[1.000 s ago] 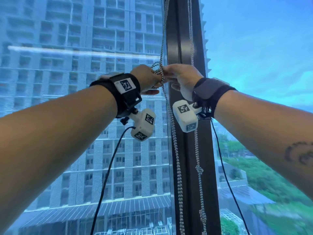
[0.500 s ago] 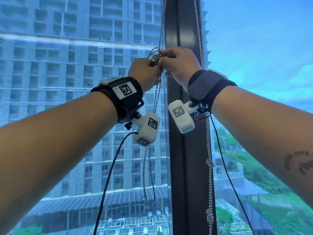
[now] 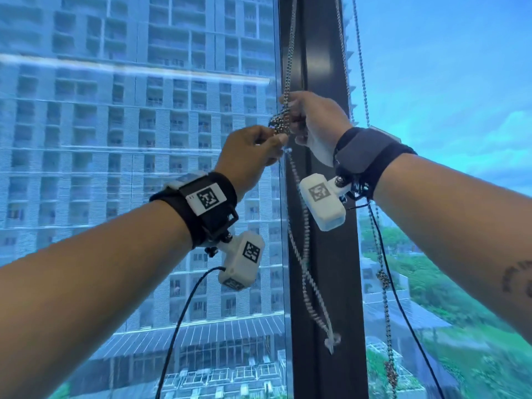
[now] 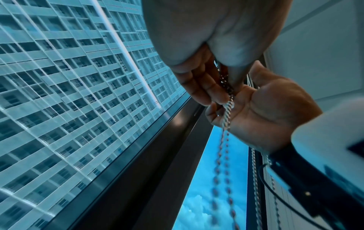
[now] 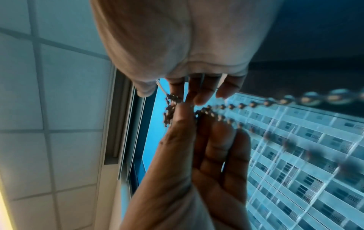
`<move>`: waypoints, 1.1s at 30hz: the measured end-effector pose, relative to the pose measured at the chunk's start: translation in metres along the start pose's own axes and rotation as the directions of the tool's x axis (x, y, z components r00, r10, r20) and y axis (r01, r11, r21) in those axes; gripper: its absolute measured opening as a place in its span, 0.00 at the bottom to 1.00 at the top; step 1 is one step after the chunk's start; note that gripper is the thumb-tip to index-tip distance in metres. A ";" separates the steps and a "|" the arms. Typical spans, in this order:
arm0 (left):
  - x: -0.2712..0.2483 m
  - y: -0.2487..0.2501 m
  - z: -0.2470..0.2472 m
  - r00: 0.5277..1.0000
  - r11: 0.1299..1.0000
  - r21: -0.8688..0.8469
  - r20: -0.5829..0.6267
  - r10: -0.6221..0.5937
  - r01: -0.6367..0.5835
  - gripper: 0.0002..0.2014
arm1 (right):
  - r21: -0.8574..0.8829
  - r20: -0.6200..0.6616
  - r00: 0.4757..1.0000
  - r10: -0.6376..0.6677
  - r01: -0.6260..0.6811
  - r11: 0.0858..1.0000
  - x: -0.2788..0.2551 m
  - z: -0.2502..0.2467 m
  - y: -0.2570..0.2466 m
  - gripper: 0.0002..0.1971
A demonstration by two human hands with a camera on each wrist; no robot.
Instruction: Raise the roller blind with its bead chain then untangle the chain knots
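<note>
A: What stood at the far left?

B: A tall apartment block (image 3: 138, 139) filled the window glass (image 3: 86, 283). In front of it the left hand (image 3: 250, 152) reached up, fingers curled, pinching the underside of a knot (image 3: 277, 126) in the bead chain (image 3: 305, 263).

A: And the other one?

B: The right hand (image 3: 316, 122) sat just above and to the right, its fingers closed on the same knot from the upper side. Both were grasping it, thumbs nearly touching.

A: Where did the chain run?

B: Down along the dark window frame (image 3: 322, 283), a doubled length hanging below the hands and ending in a small loop. It was motion-blurred there, so I could not tell whether the strands were twisted.

A: Anything further right?

B: A second run of chain (image 3: 385, 306) hung against the sky pane, with two more knots (image 3: 383, 279) in it, well apart from both hands.
</note>
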State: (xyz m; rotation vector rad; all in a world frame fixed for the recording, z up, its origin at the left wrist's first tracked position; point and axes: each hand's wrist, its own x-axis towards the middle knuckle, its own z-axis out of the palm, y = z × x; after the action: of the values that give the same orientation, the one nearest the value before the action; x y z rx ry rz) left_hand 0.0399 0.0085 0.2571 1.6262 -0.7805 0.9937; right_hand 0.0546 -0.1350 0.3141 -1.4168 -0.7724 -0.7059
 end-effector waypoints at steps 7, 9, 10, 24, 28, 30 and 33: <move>-0.022 -0.018 0.013 0.998 0.992 -0.109 -0.014 -0.067 0.065 0.06 | -0.040 0.107 0.987 0.122 -0.118 0.992 -0.020 0.018 0.016 0.12; -0.029 -0.020 0.014 0.996 0.985 -0.157 -0.044 -0.079 0.071 0.04 | 0.001 0.069 0.988 0.139 -0.139 0.990 -0.027 0.021 0.023 0.11; -0.032 -0.020 0.014 0.995 0.979 -0.189 -0.058 -0.086 0.074 0.04 | 0.026 0.051 0.987 0.155 -0.157 0.987 -0.031 0.022 0.027 0.11; -0.072 -0.025 0.013 0.997 1.000 0.006 -0.079 -0.011 0.012 0.05 | -0.037 -0.006 0.972 0.234 -0.234 0.972 -0.058 0.003 0.052 0.11; -0.078 -0.037 -0.001 0.997 0.992 0.098 0.005 -0.076 0.075 0.07 | -0.044 -0.006 0.968 0.252 -0.252 0.967 -0.058 -0.005 0.053 0.11; -0.078 -0.042 -0.013 0.994 0.982 0.157 0.026 -0.109 0.104 0.07 | -0.089 0.004 0.972 0.233 -0.232 0.969 -0.054 -0.004 0.053 0.12; -0.082 -0.049 -0.034 0.986 0.951 0.279 0.054 -0.157 0.136 0.07 | -0.386 -0.027 0.984 0.178 -0.174 0.906 -0.050 -0.004 0.055 0.27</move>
State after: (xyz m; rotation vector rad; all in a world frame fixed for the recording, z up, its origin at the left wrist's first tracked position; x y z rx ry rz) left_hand 0.0377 0.0554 0.1674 1.9410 -0.5796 0.9694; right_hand 0.0701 -0.1384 0.2415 -1.8248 -0.5168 -0.7371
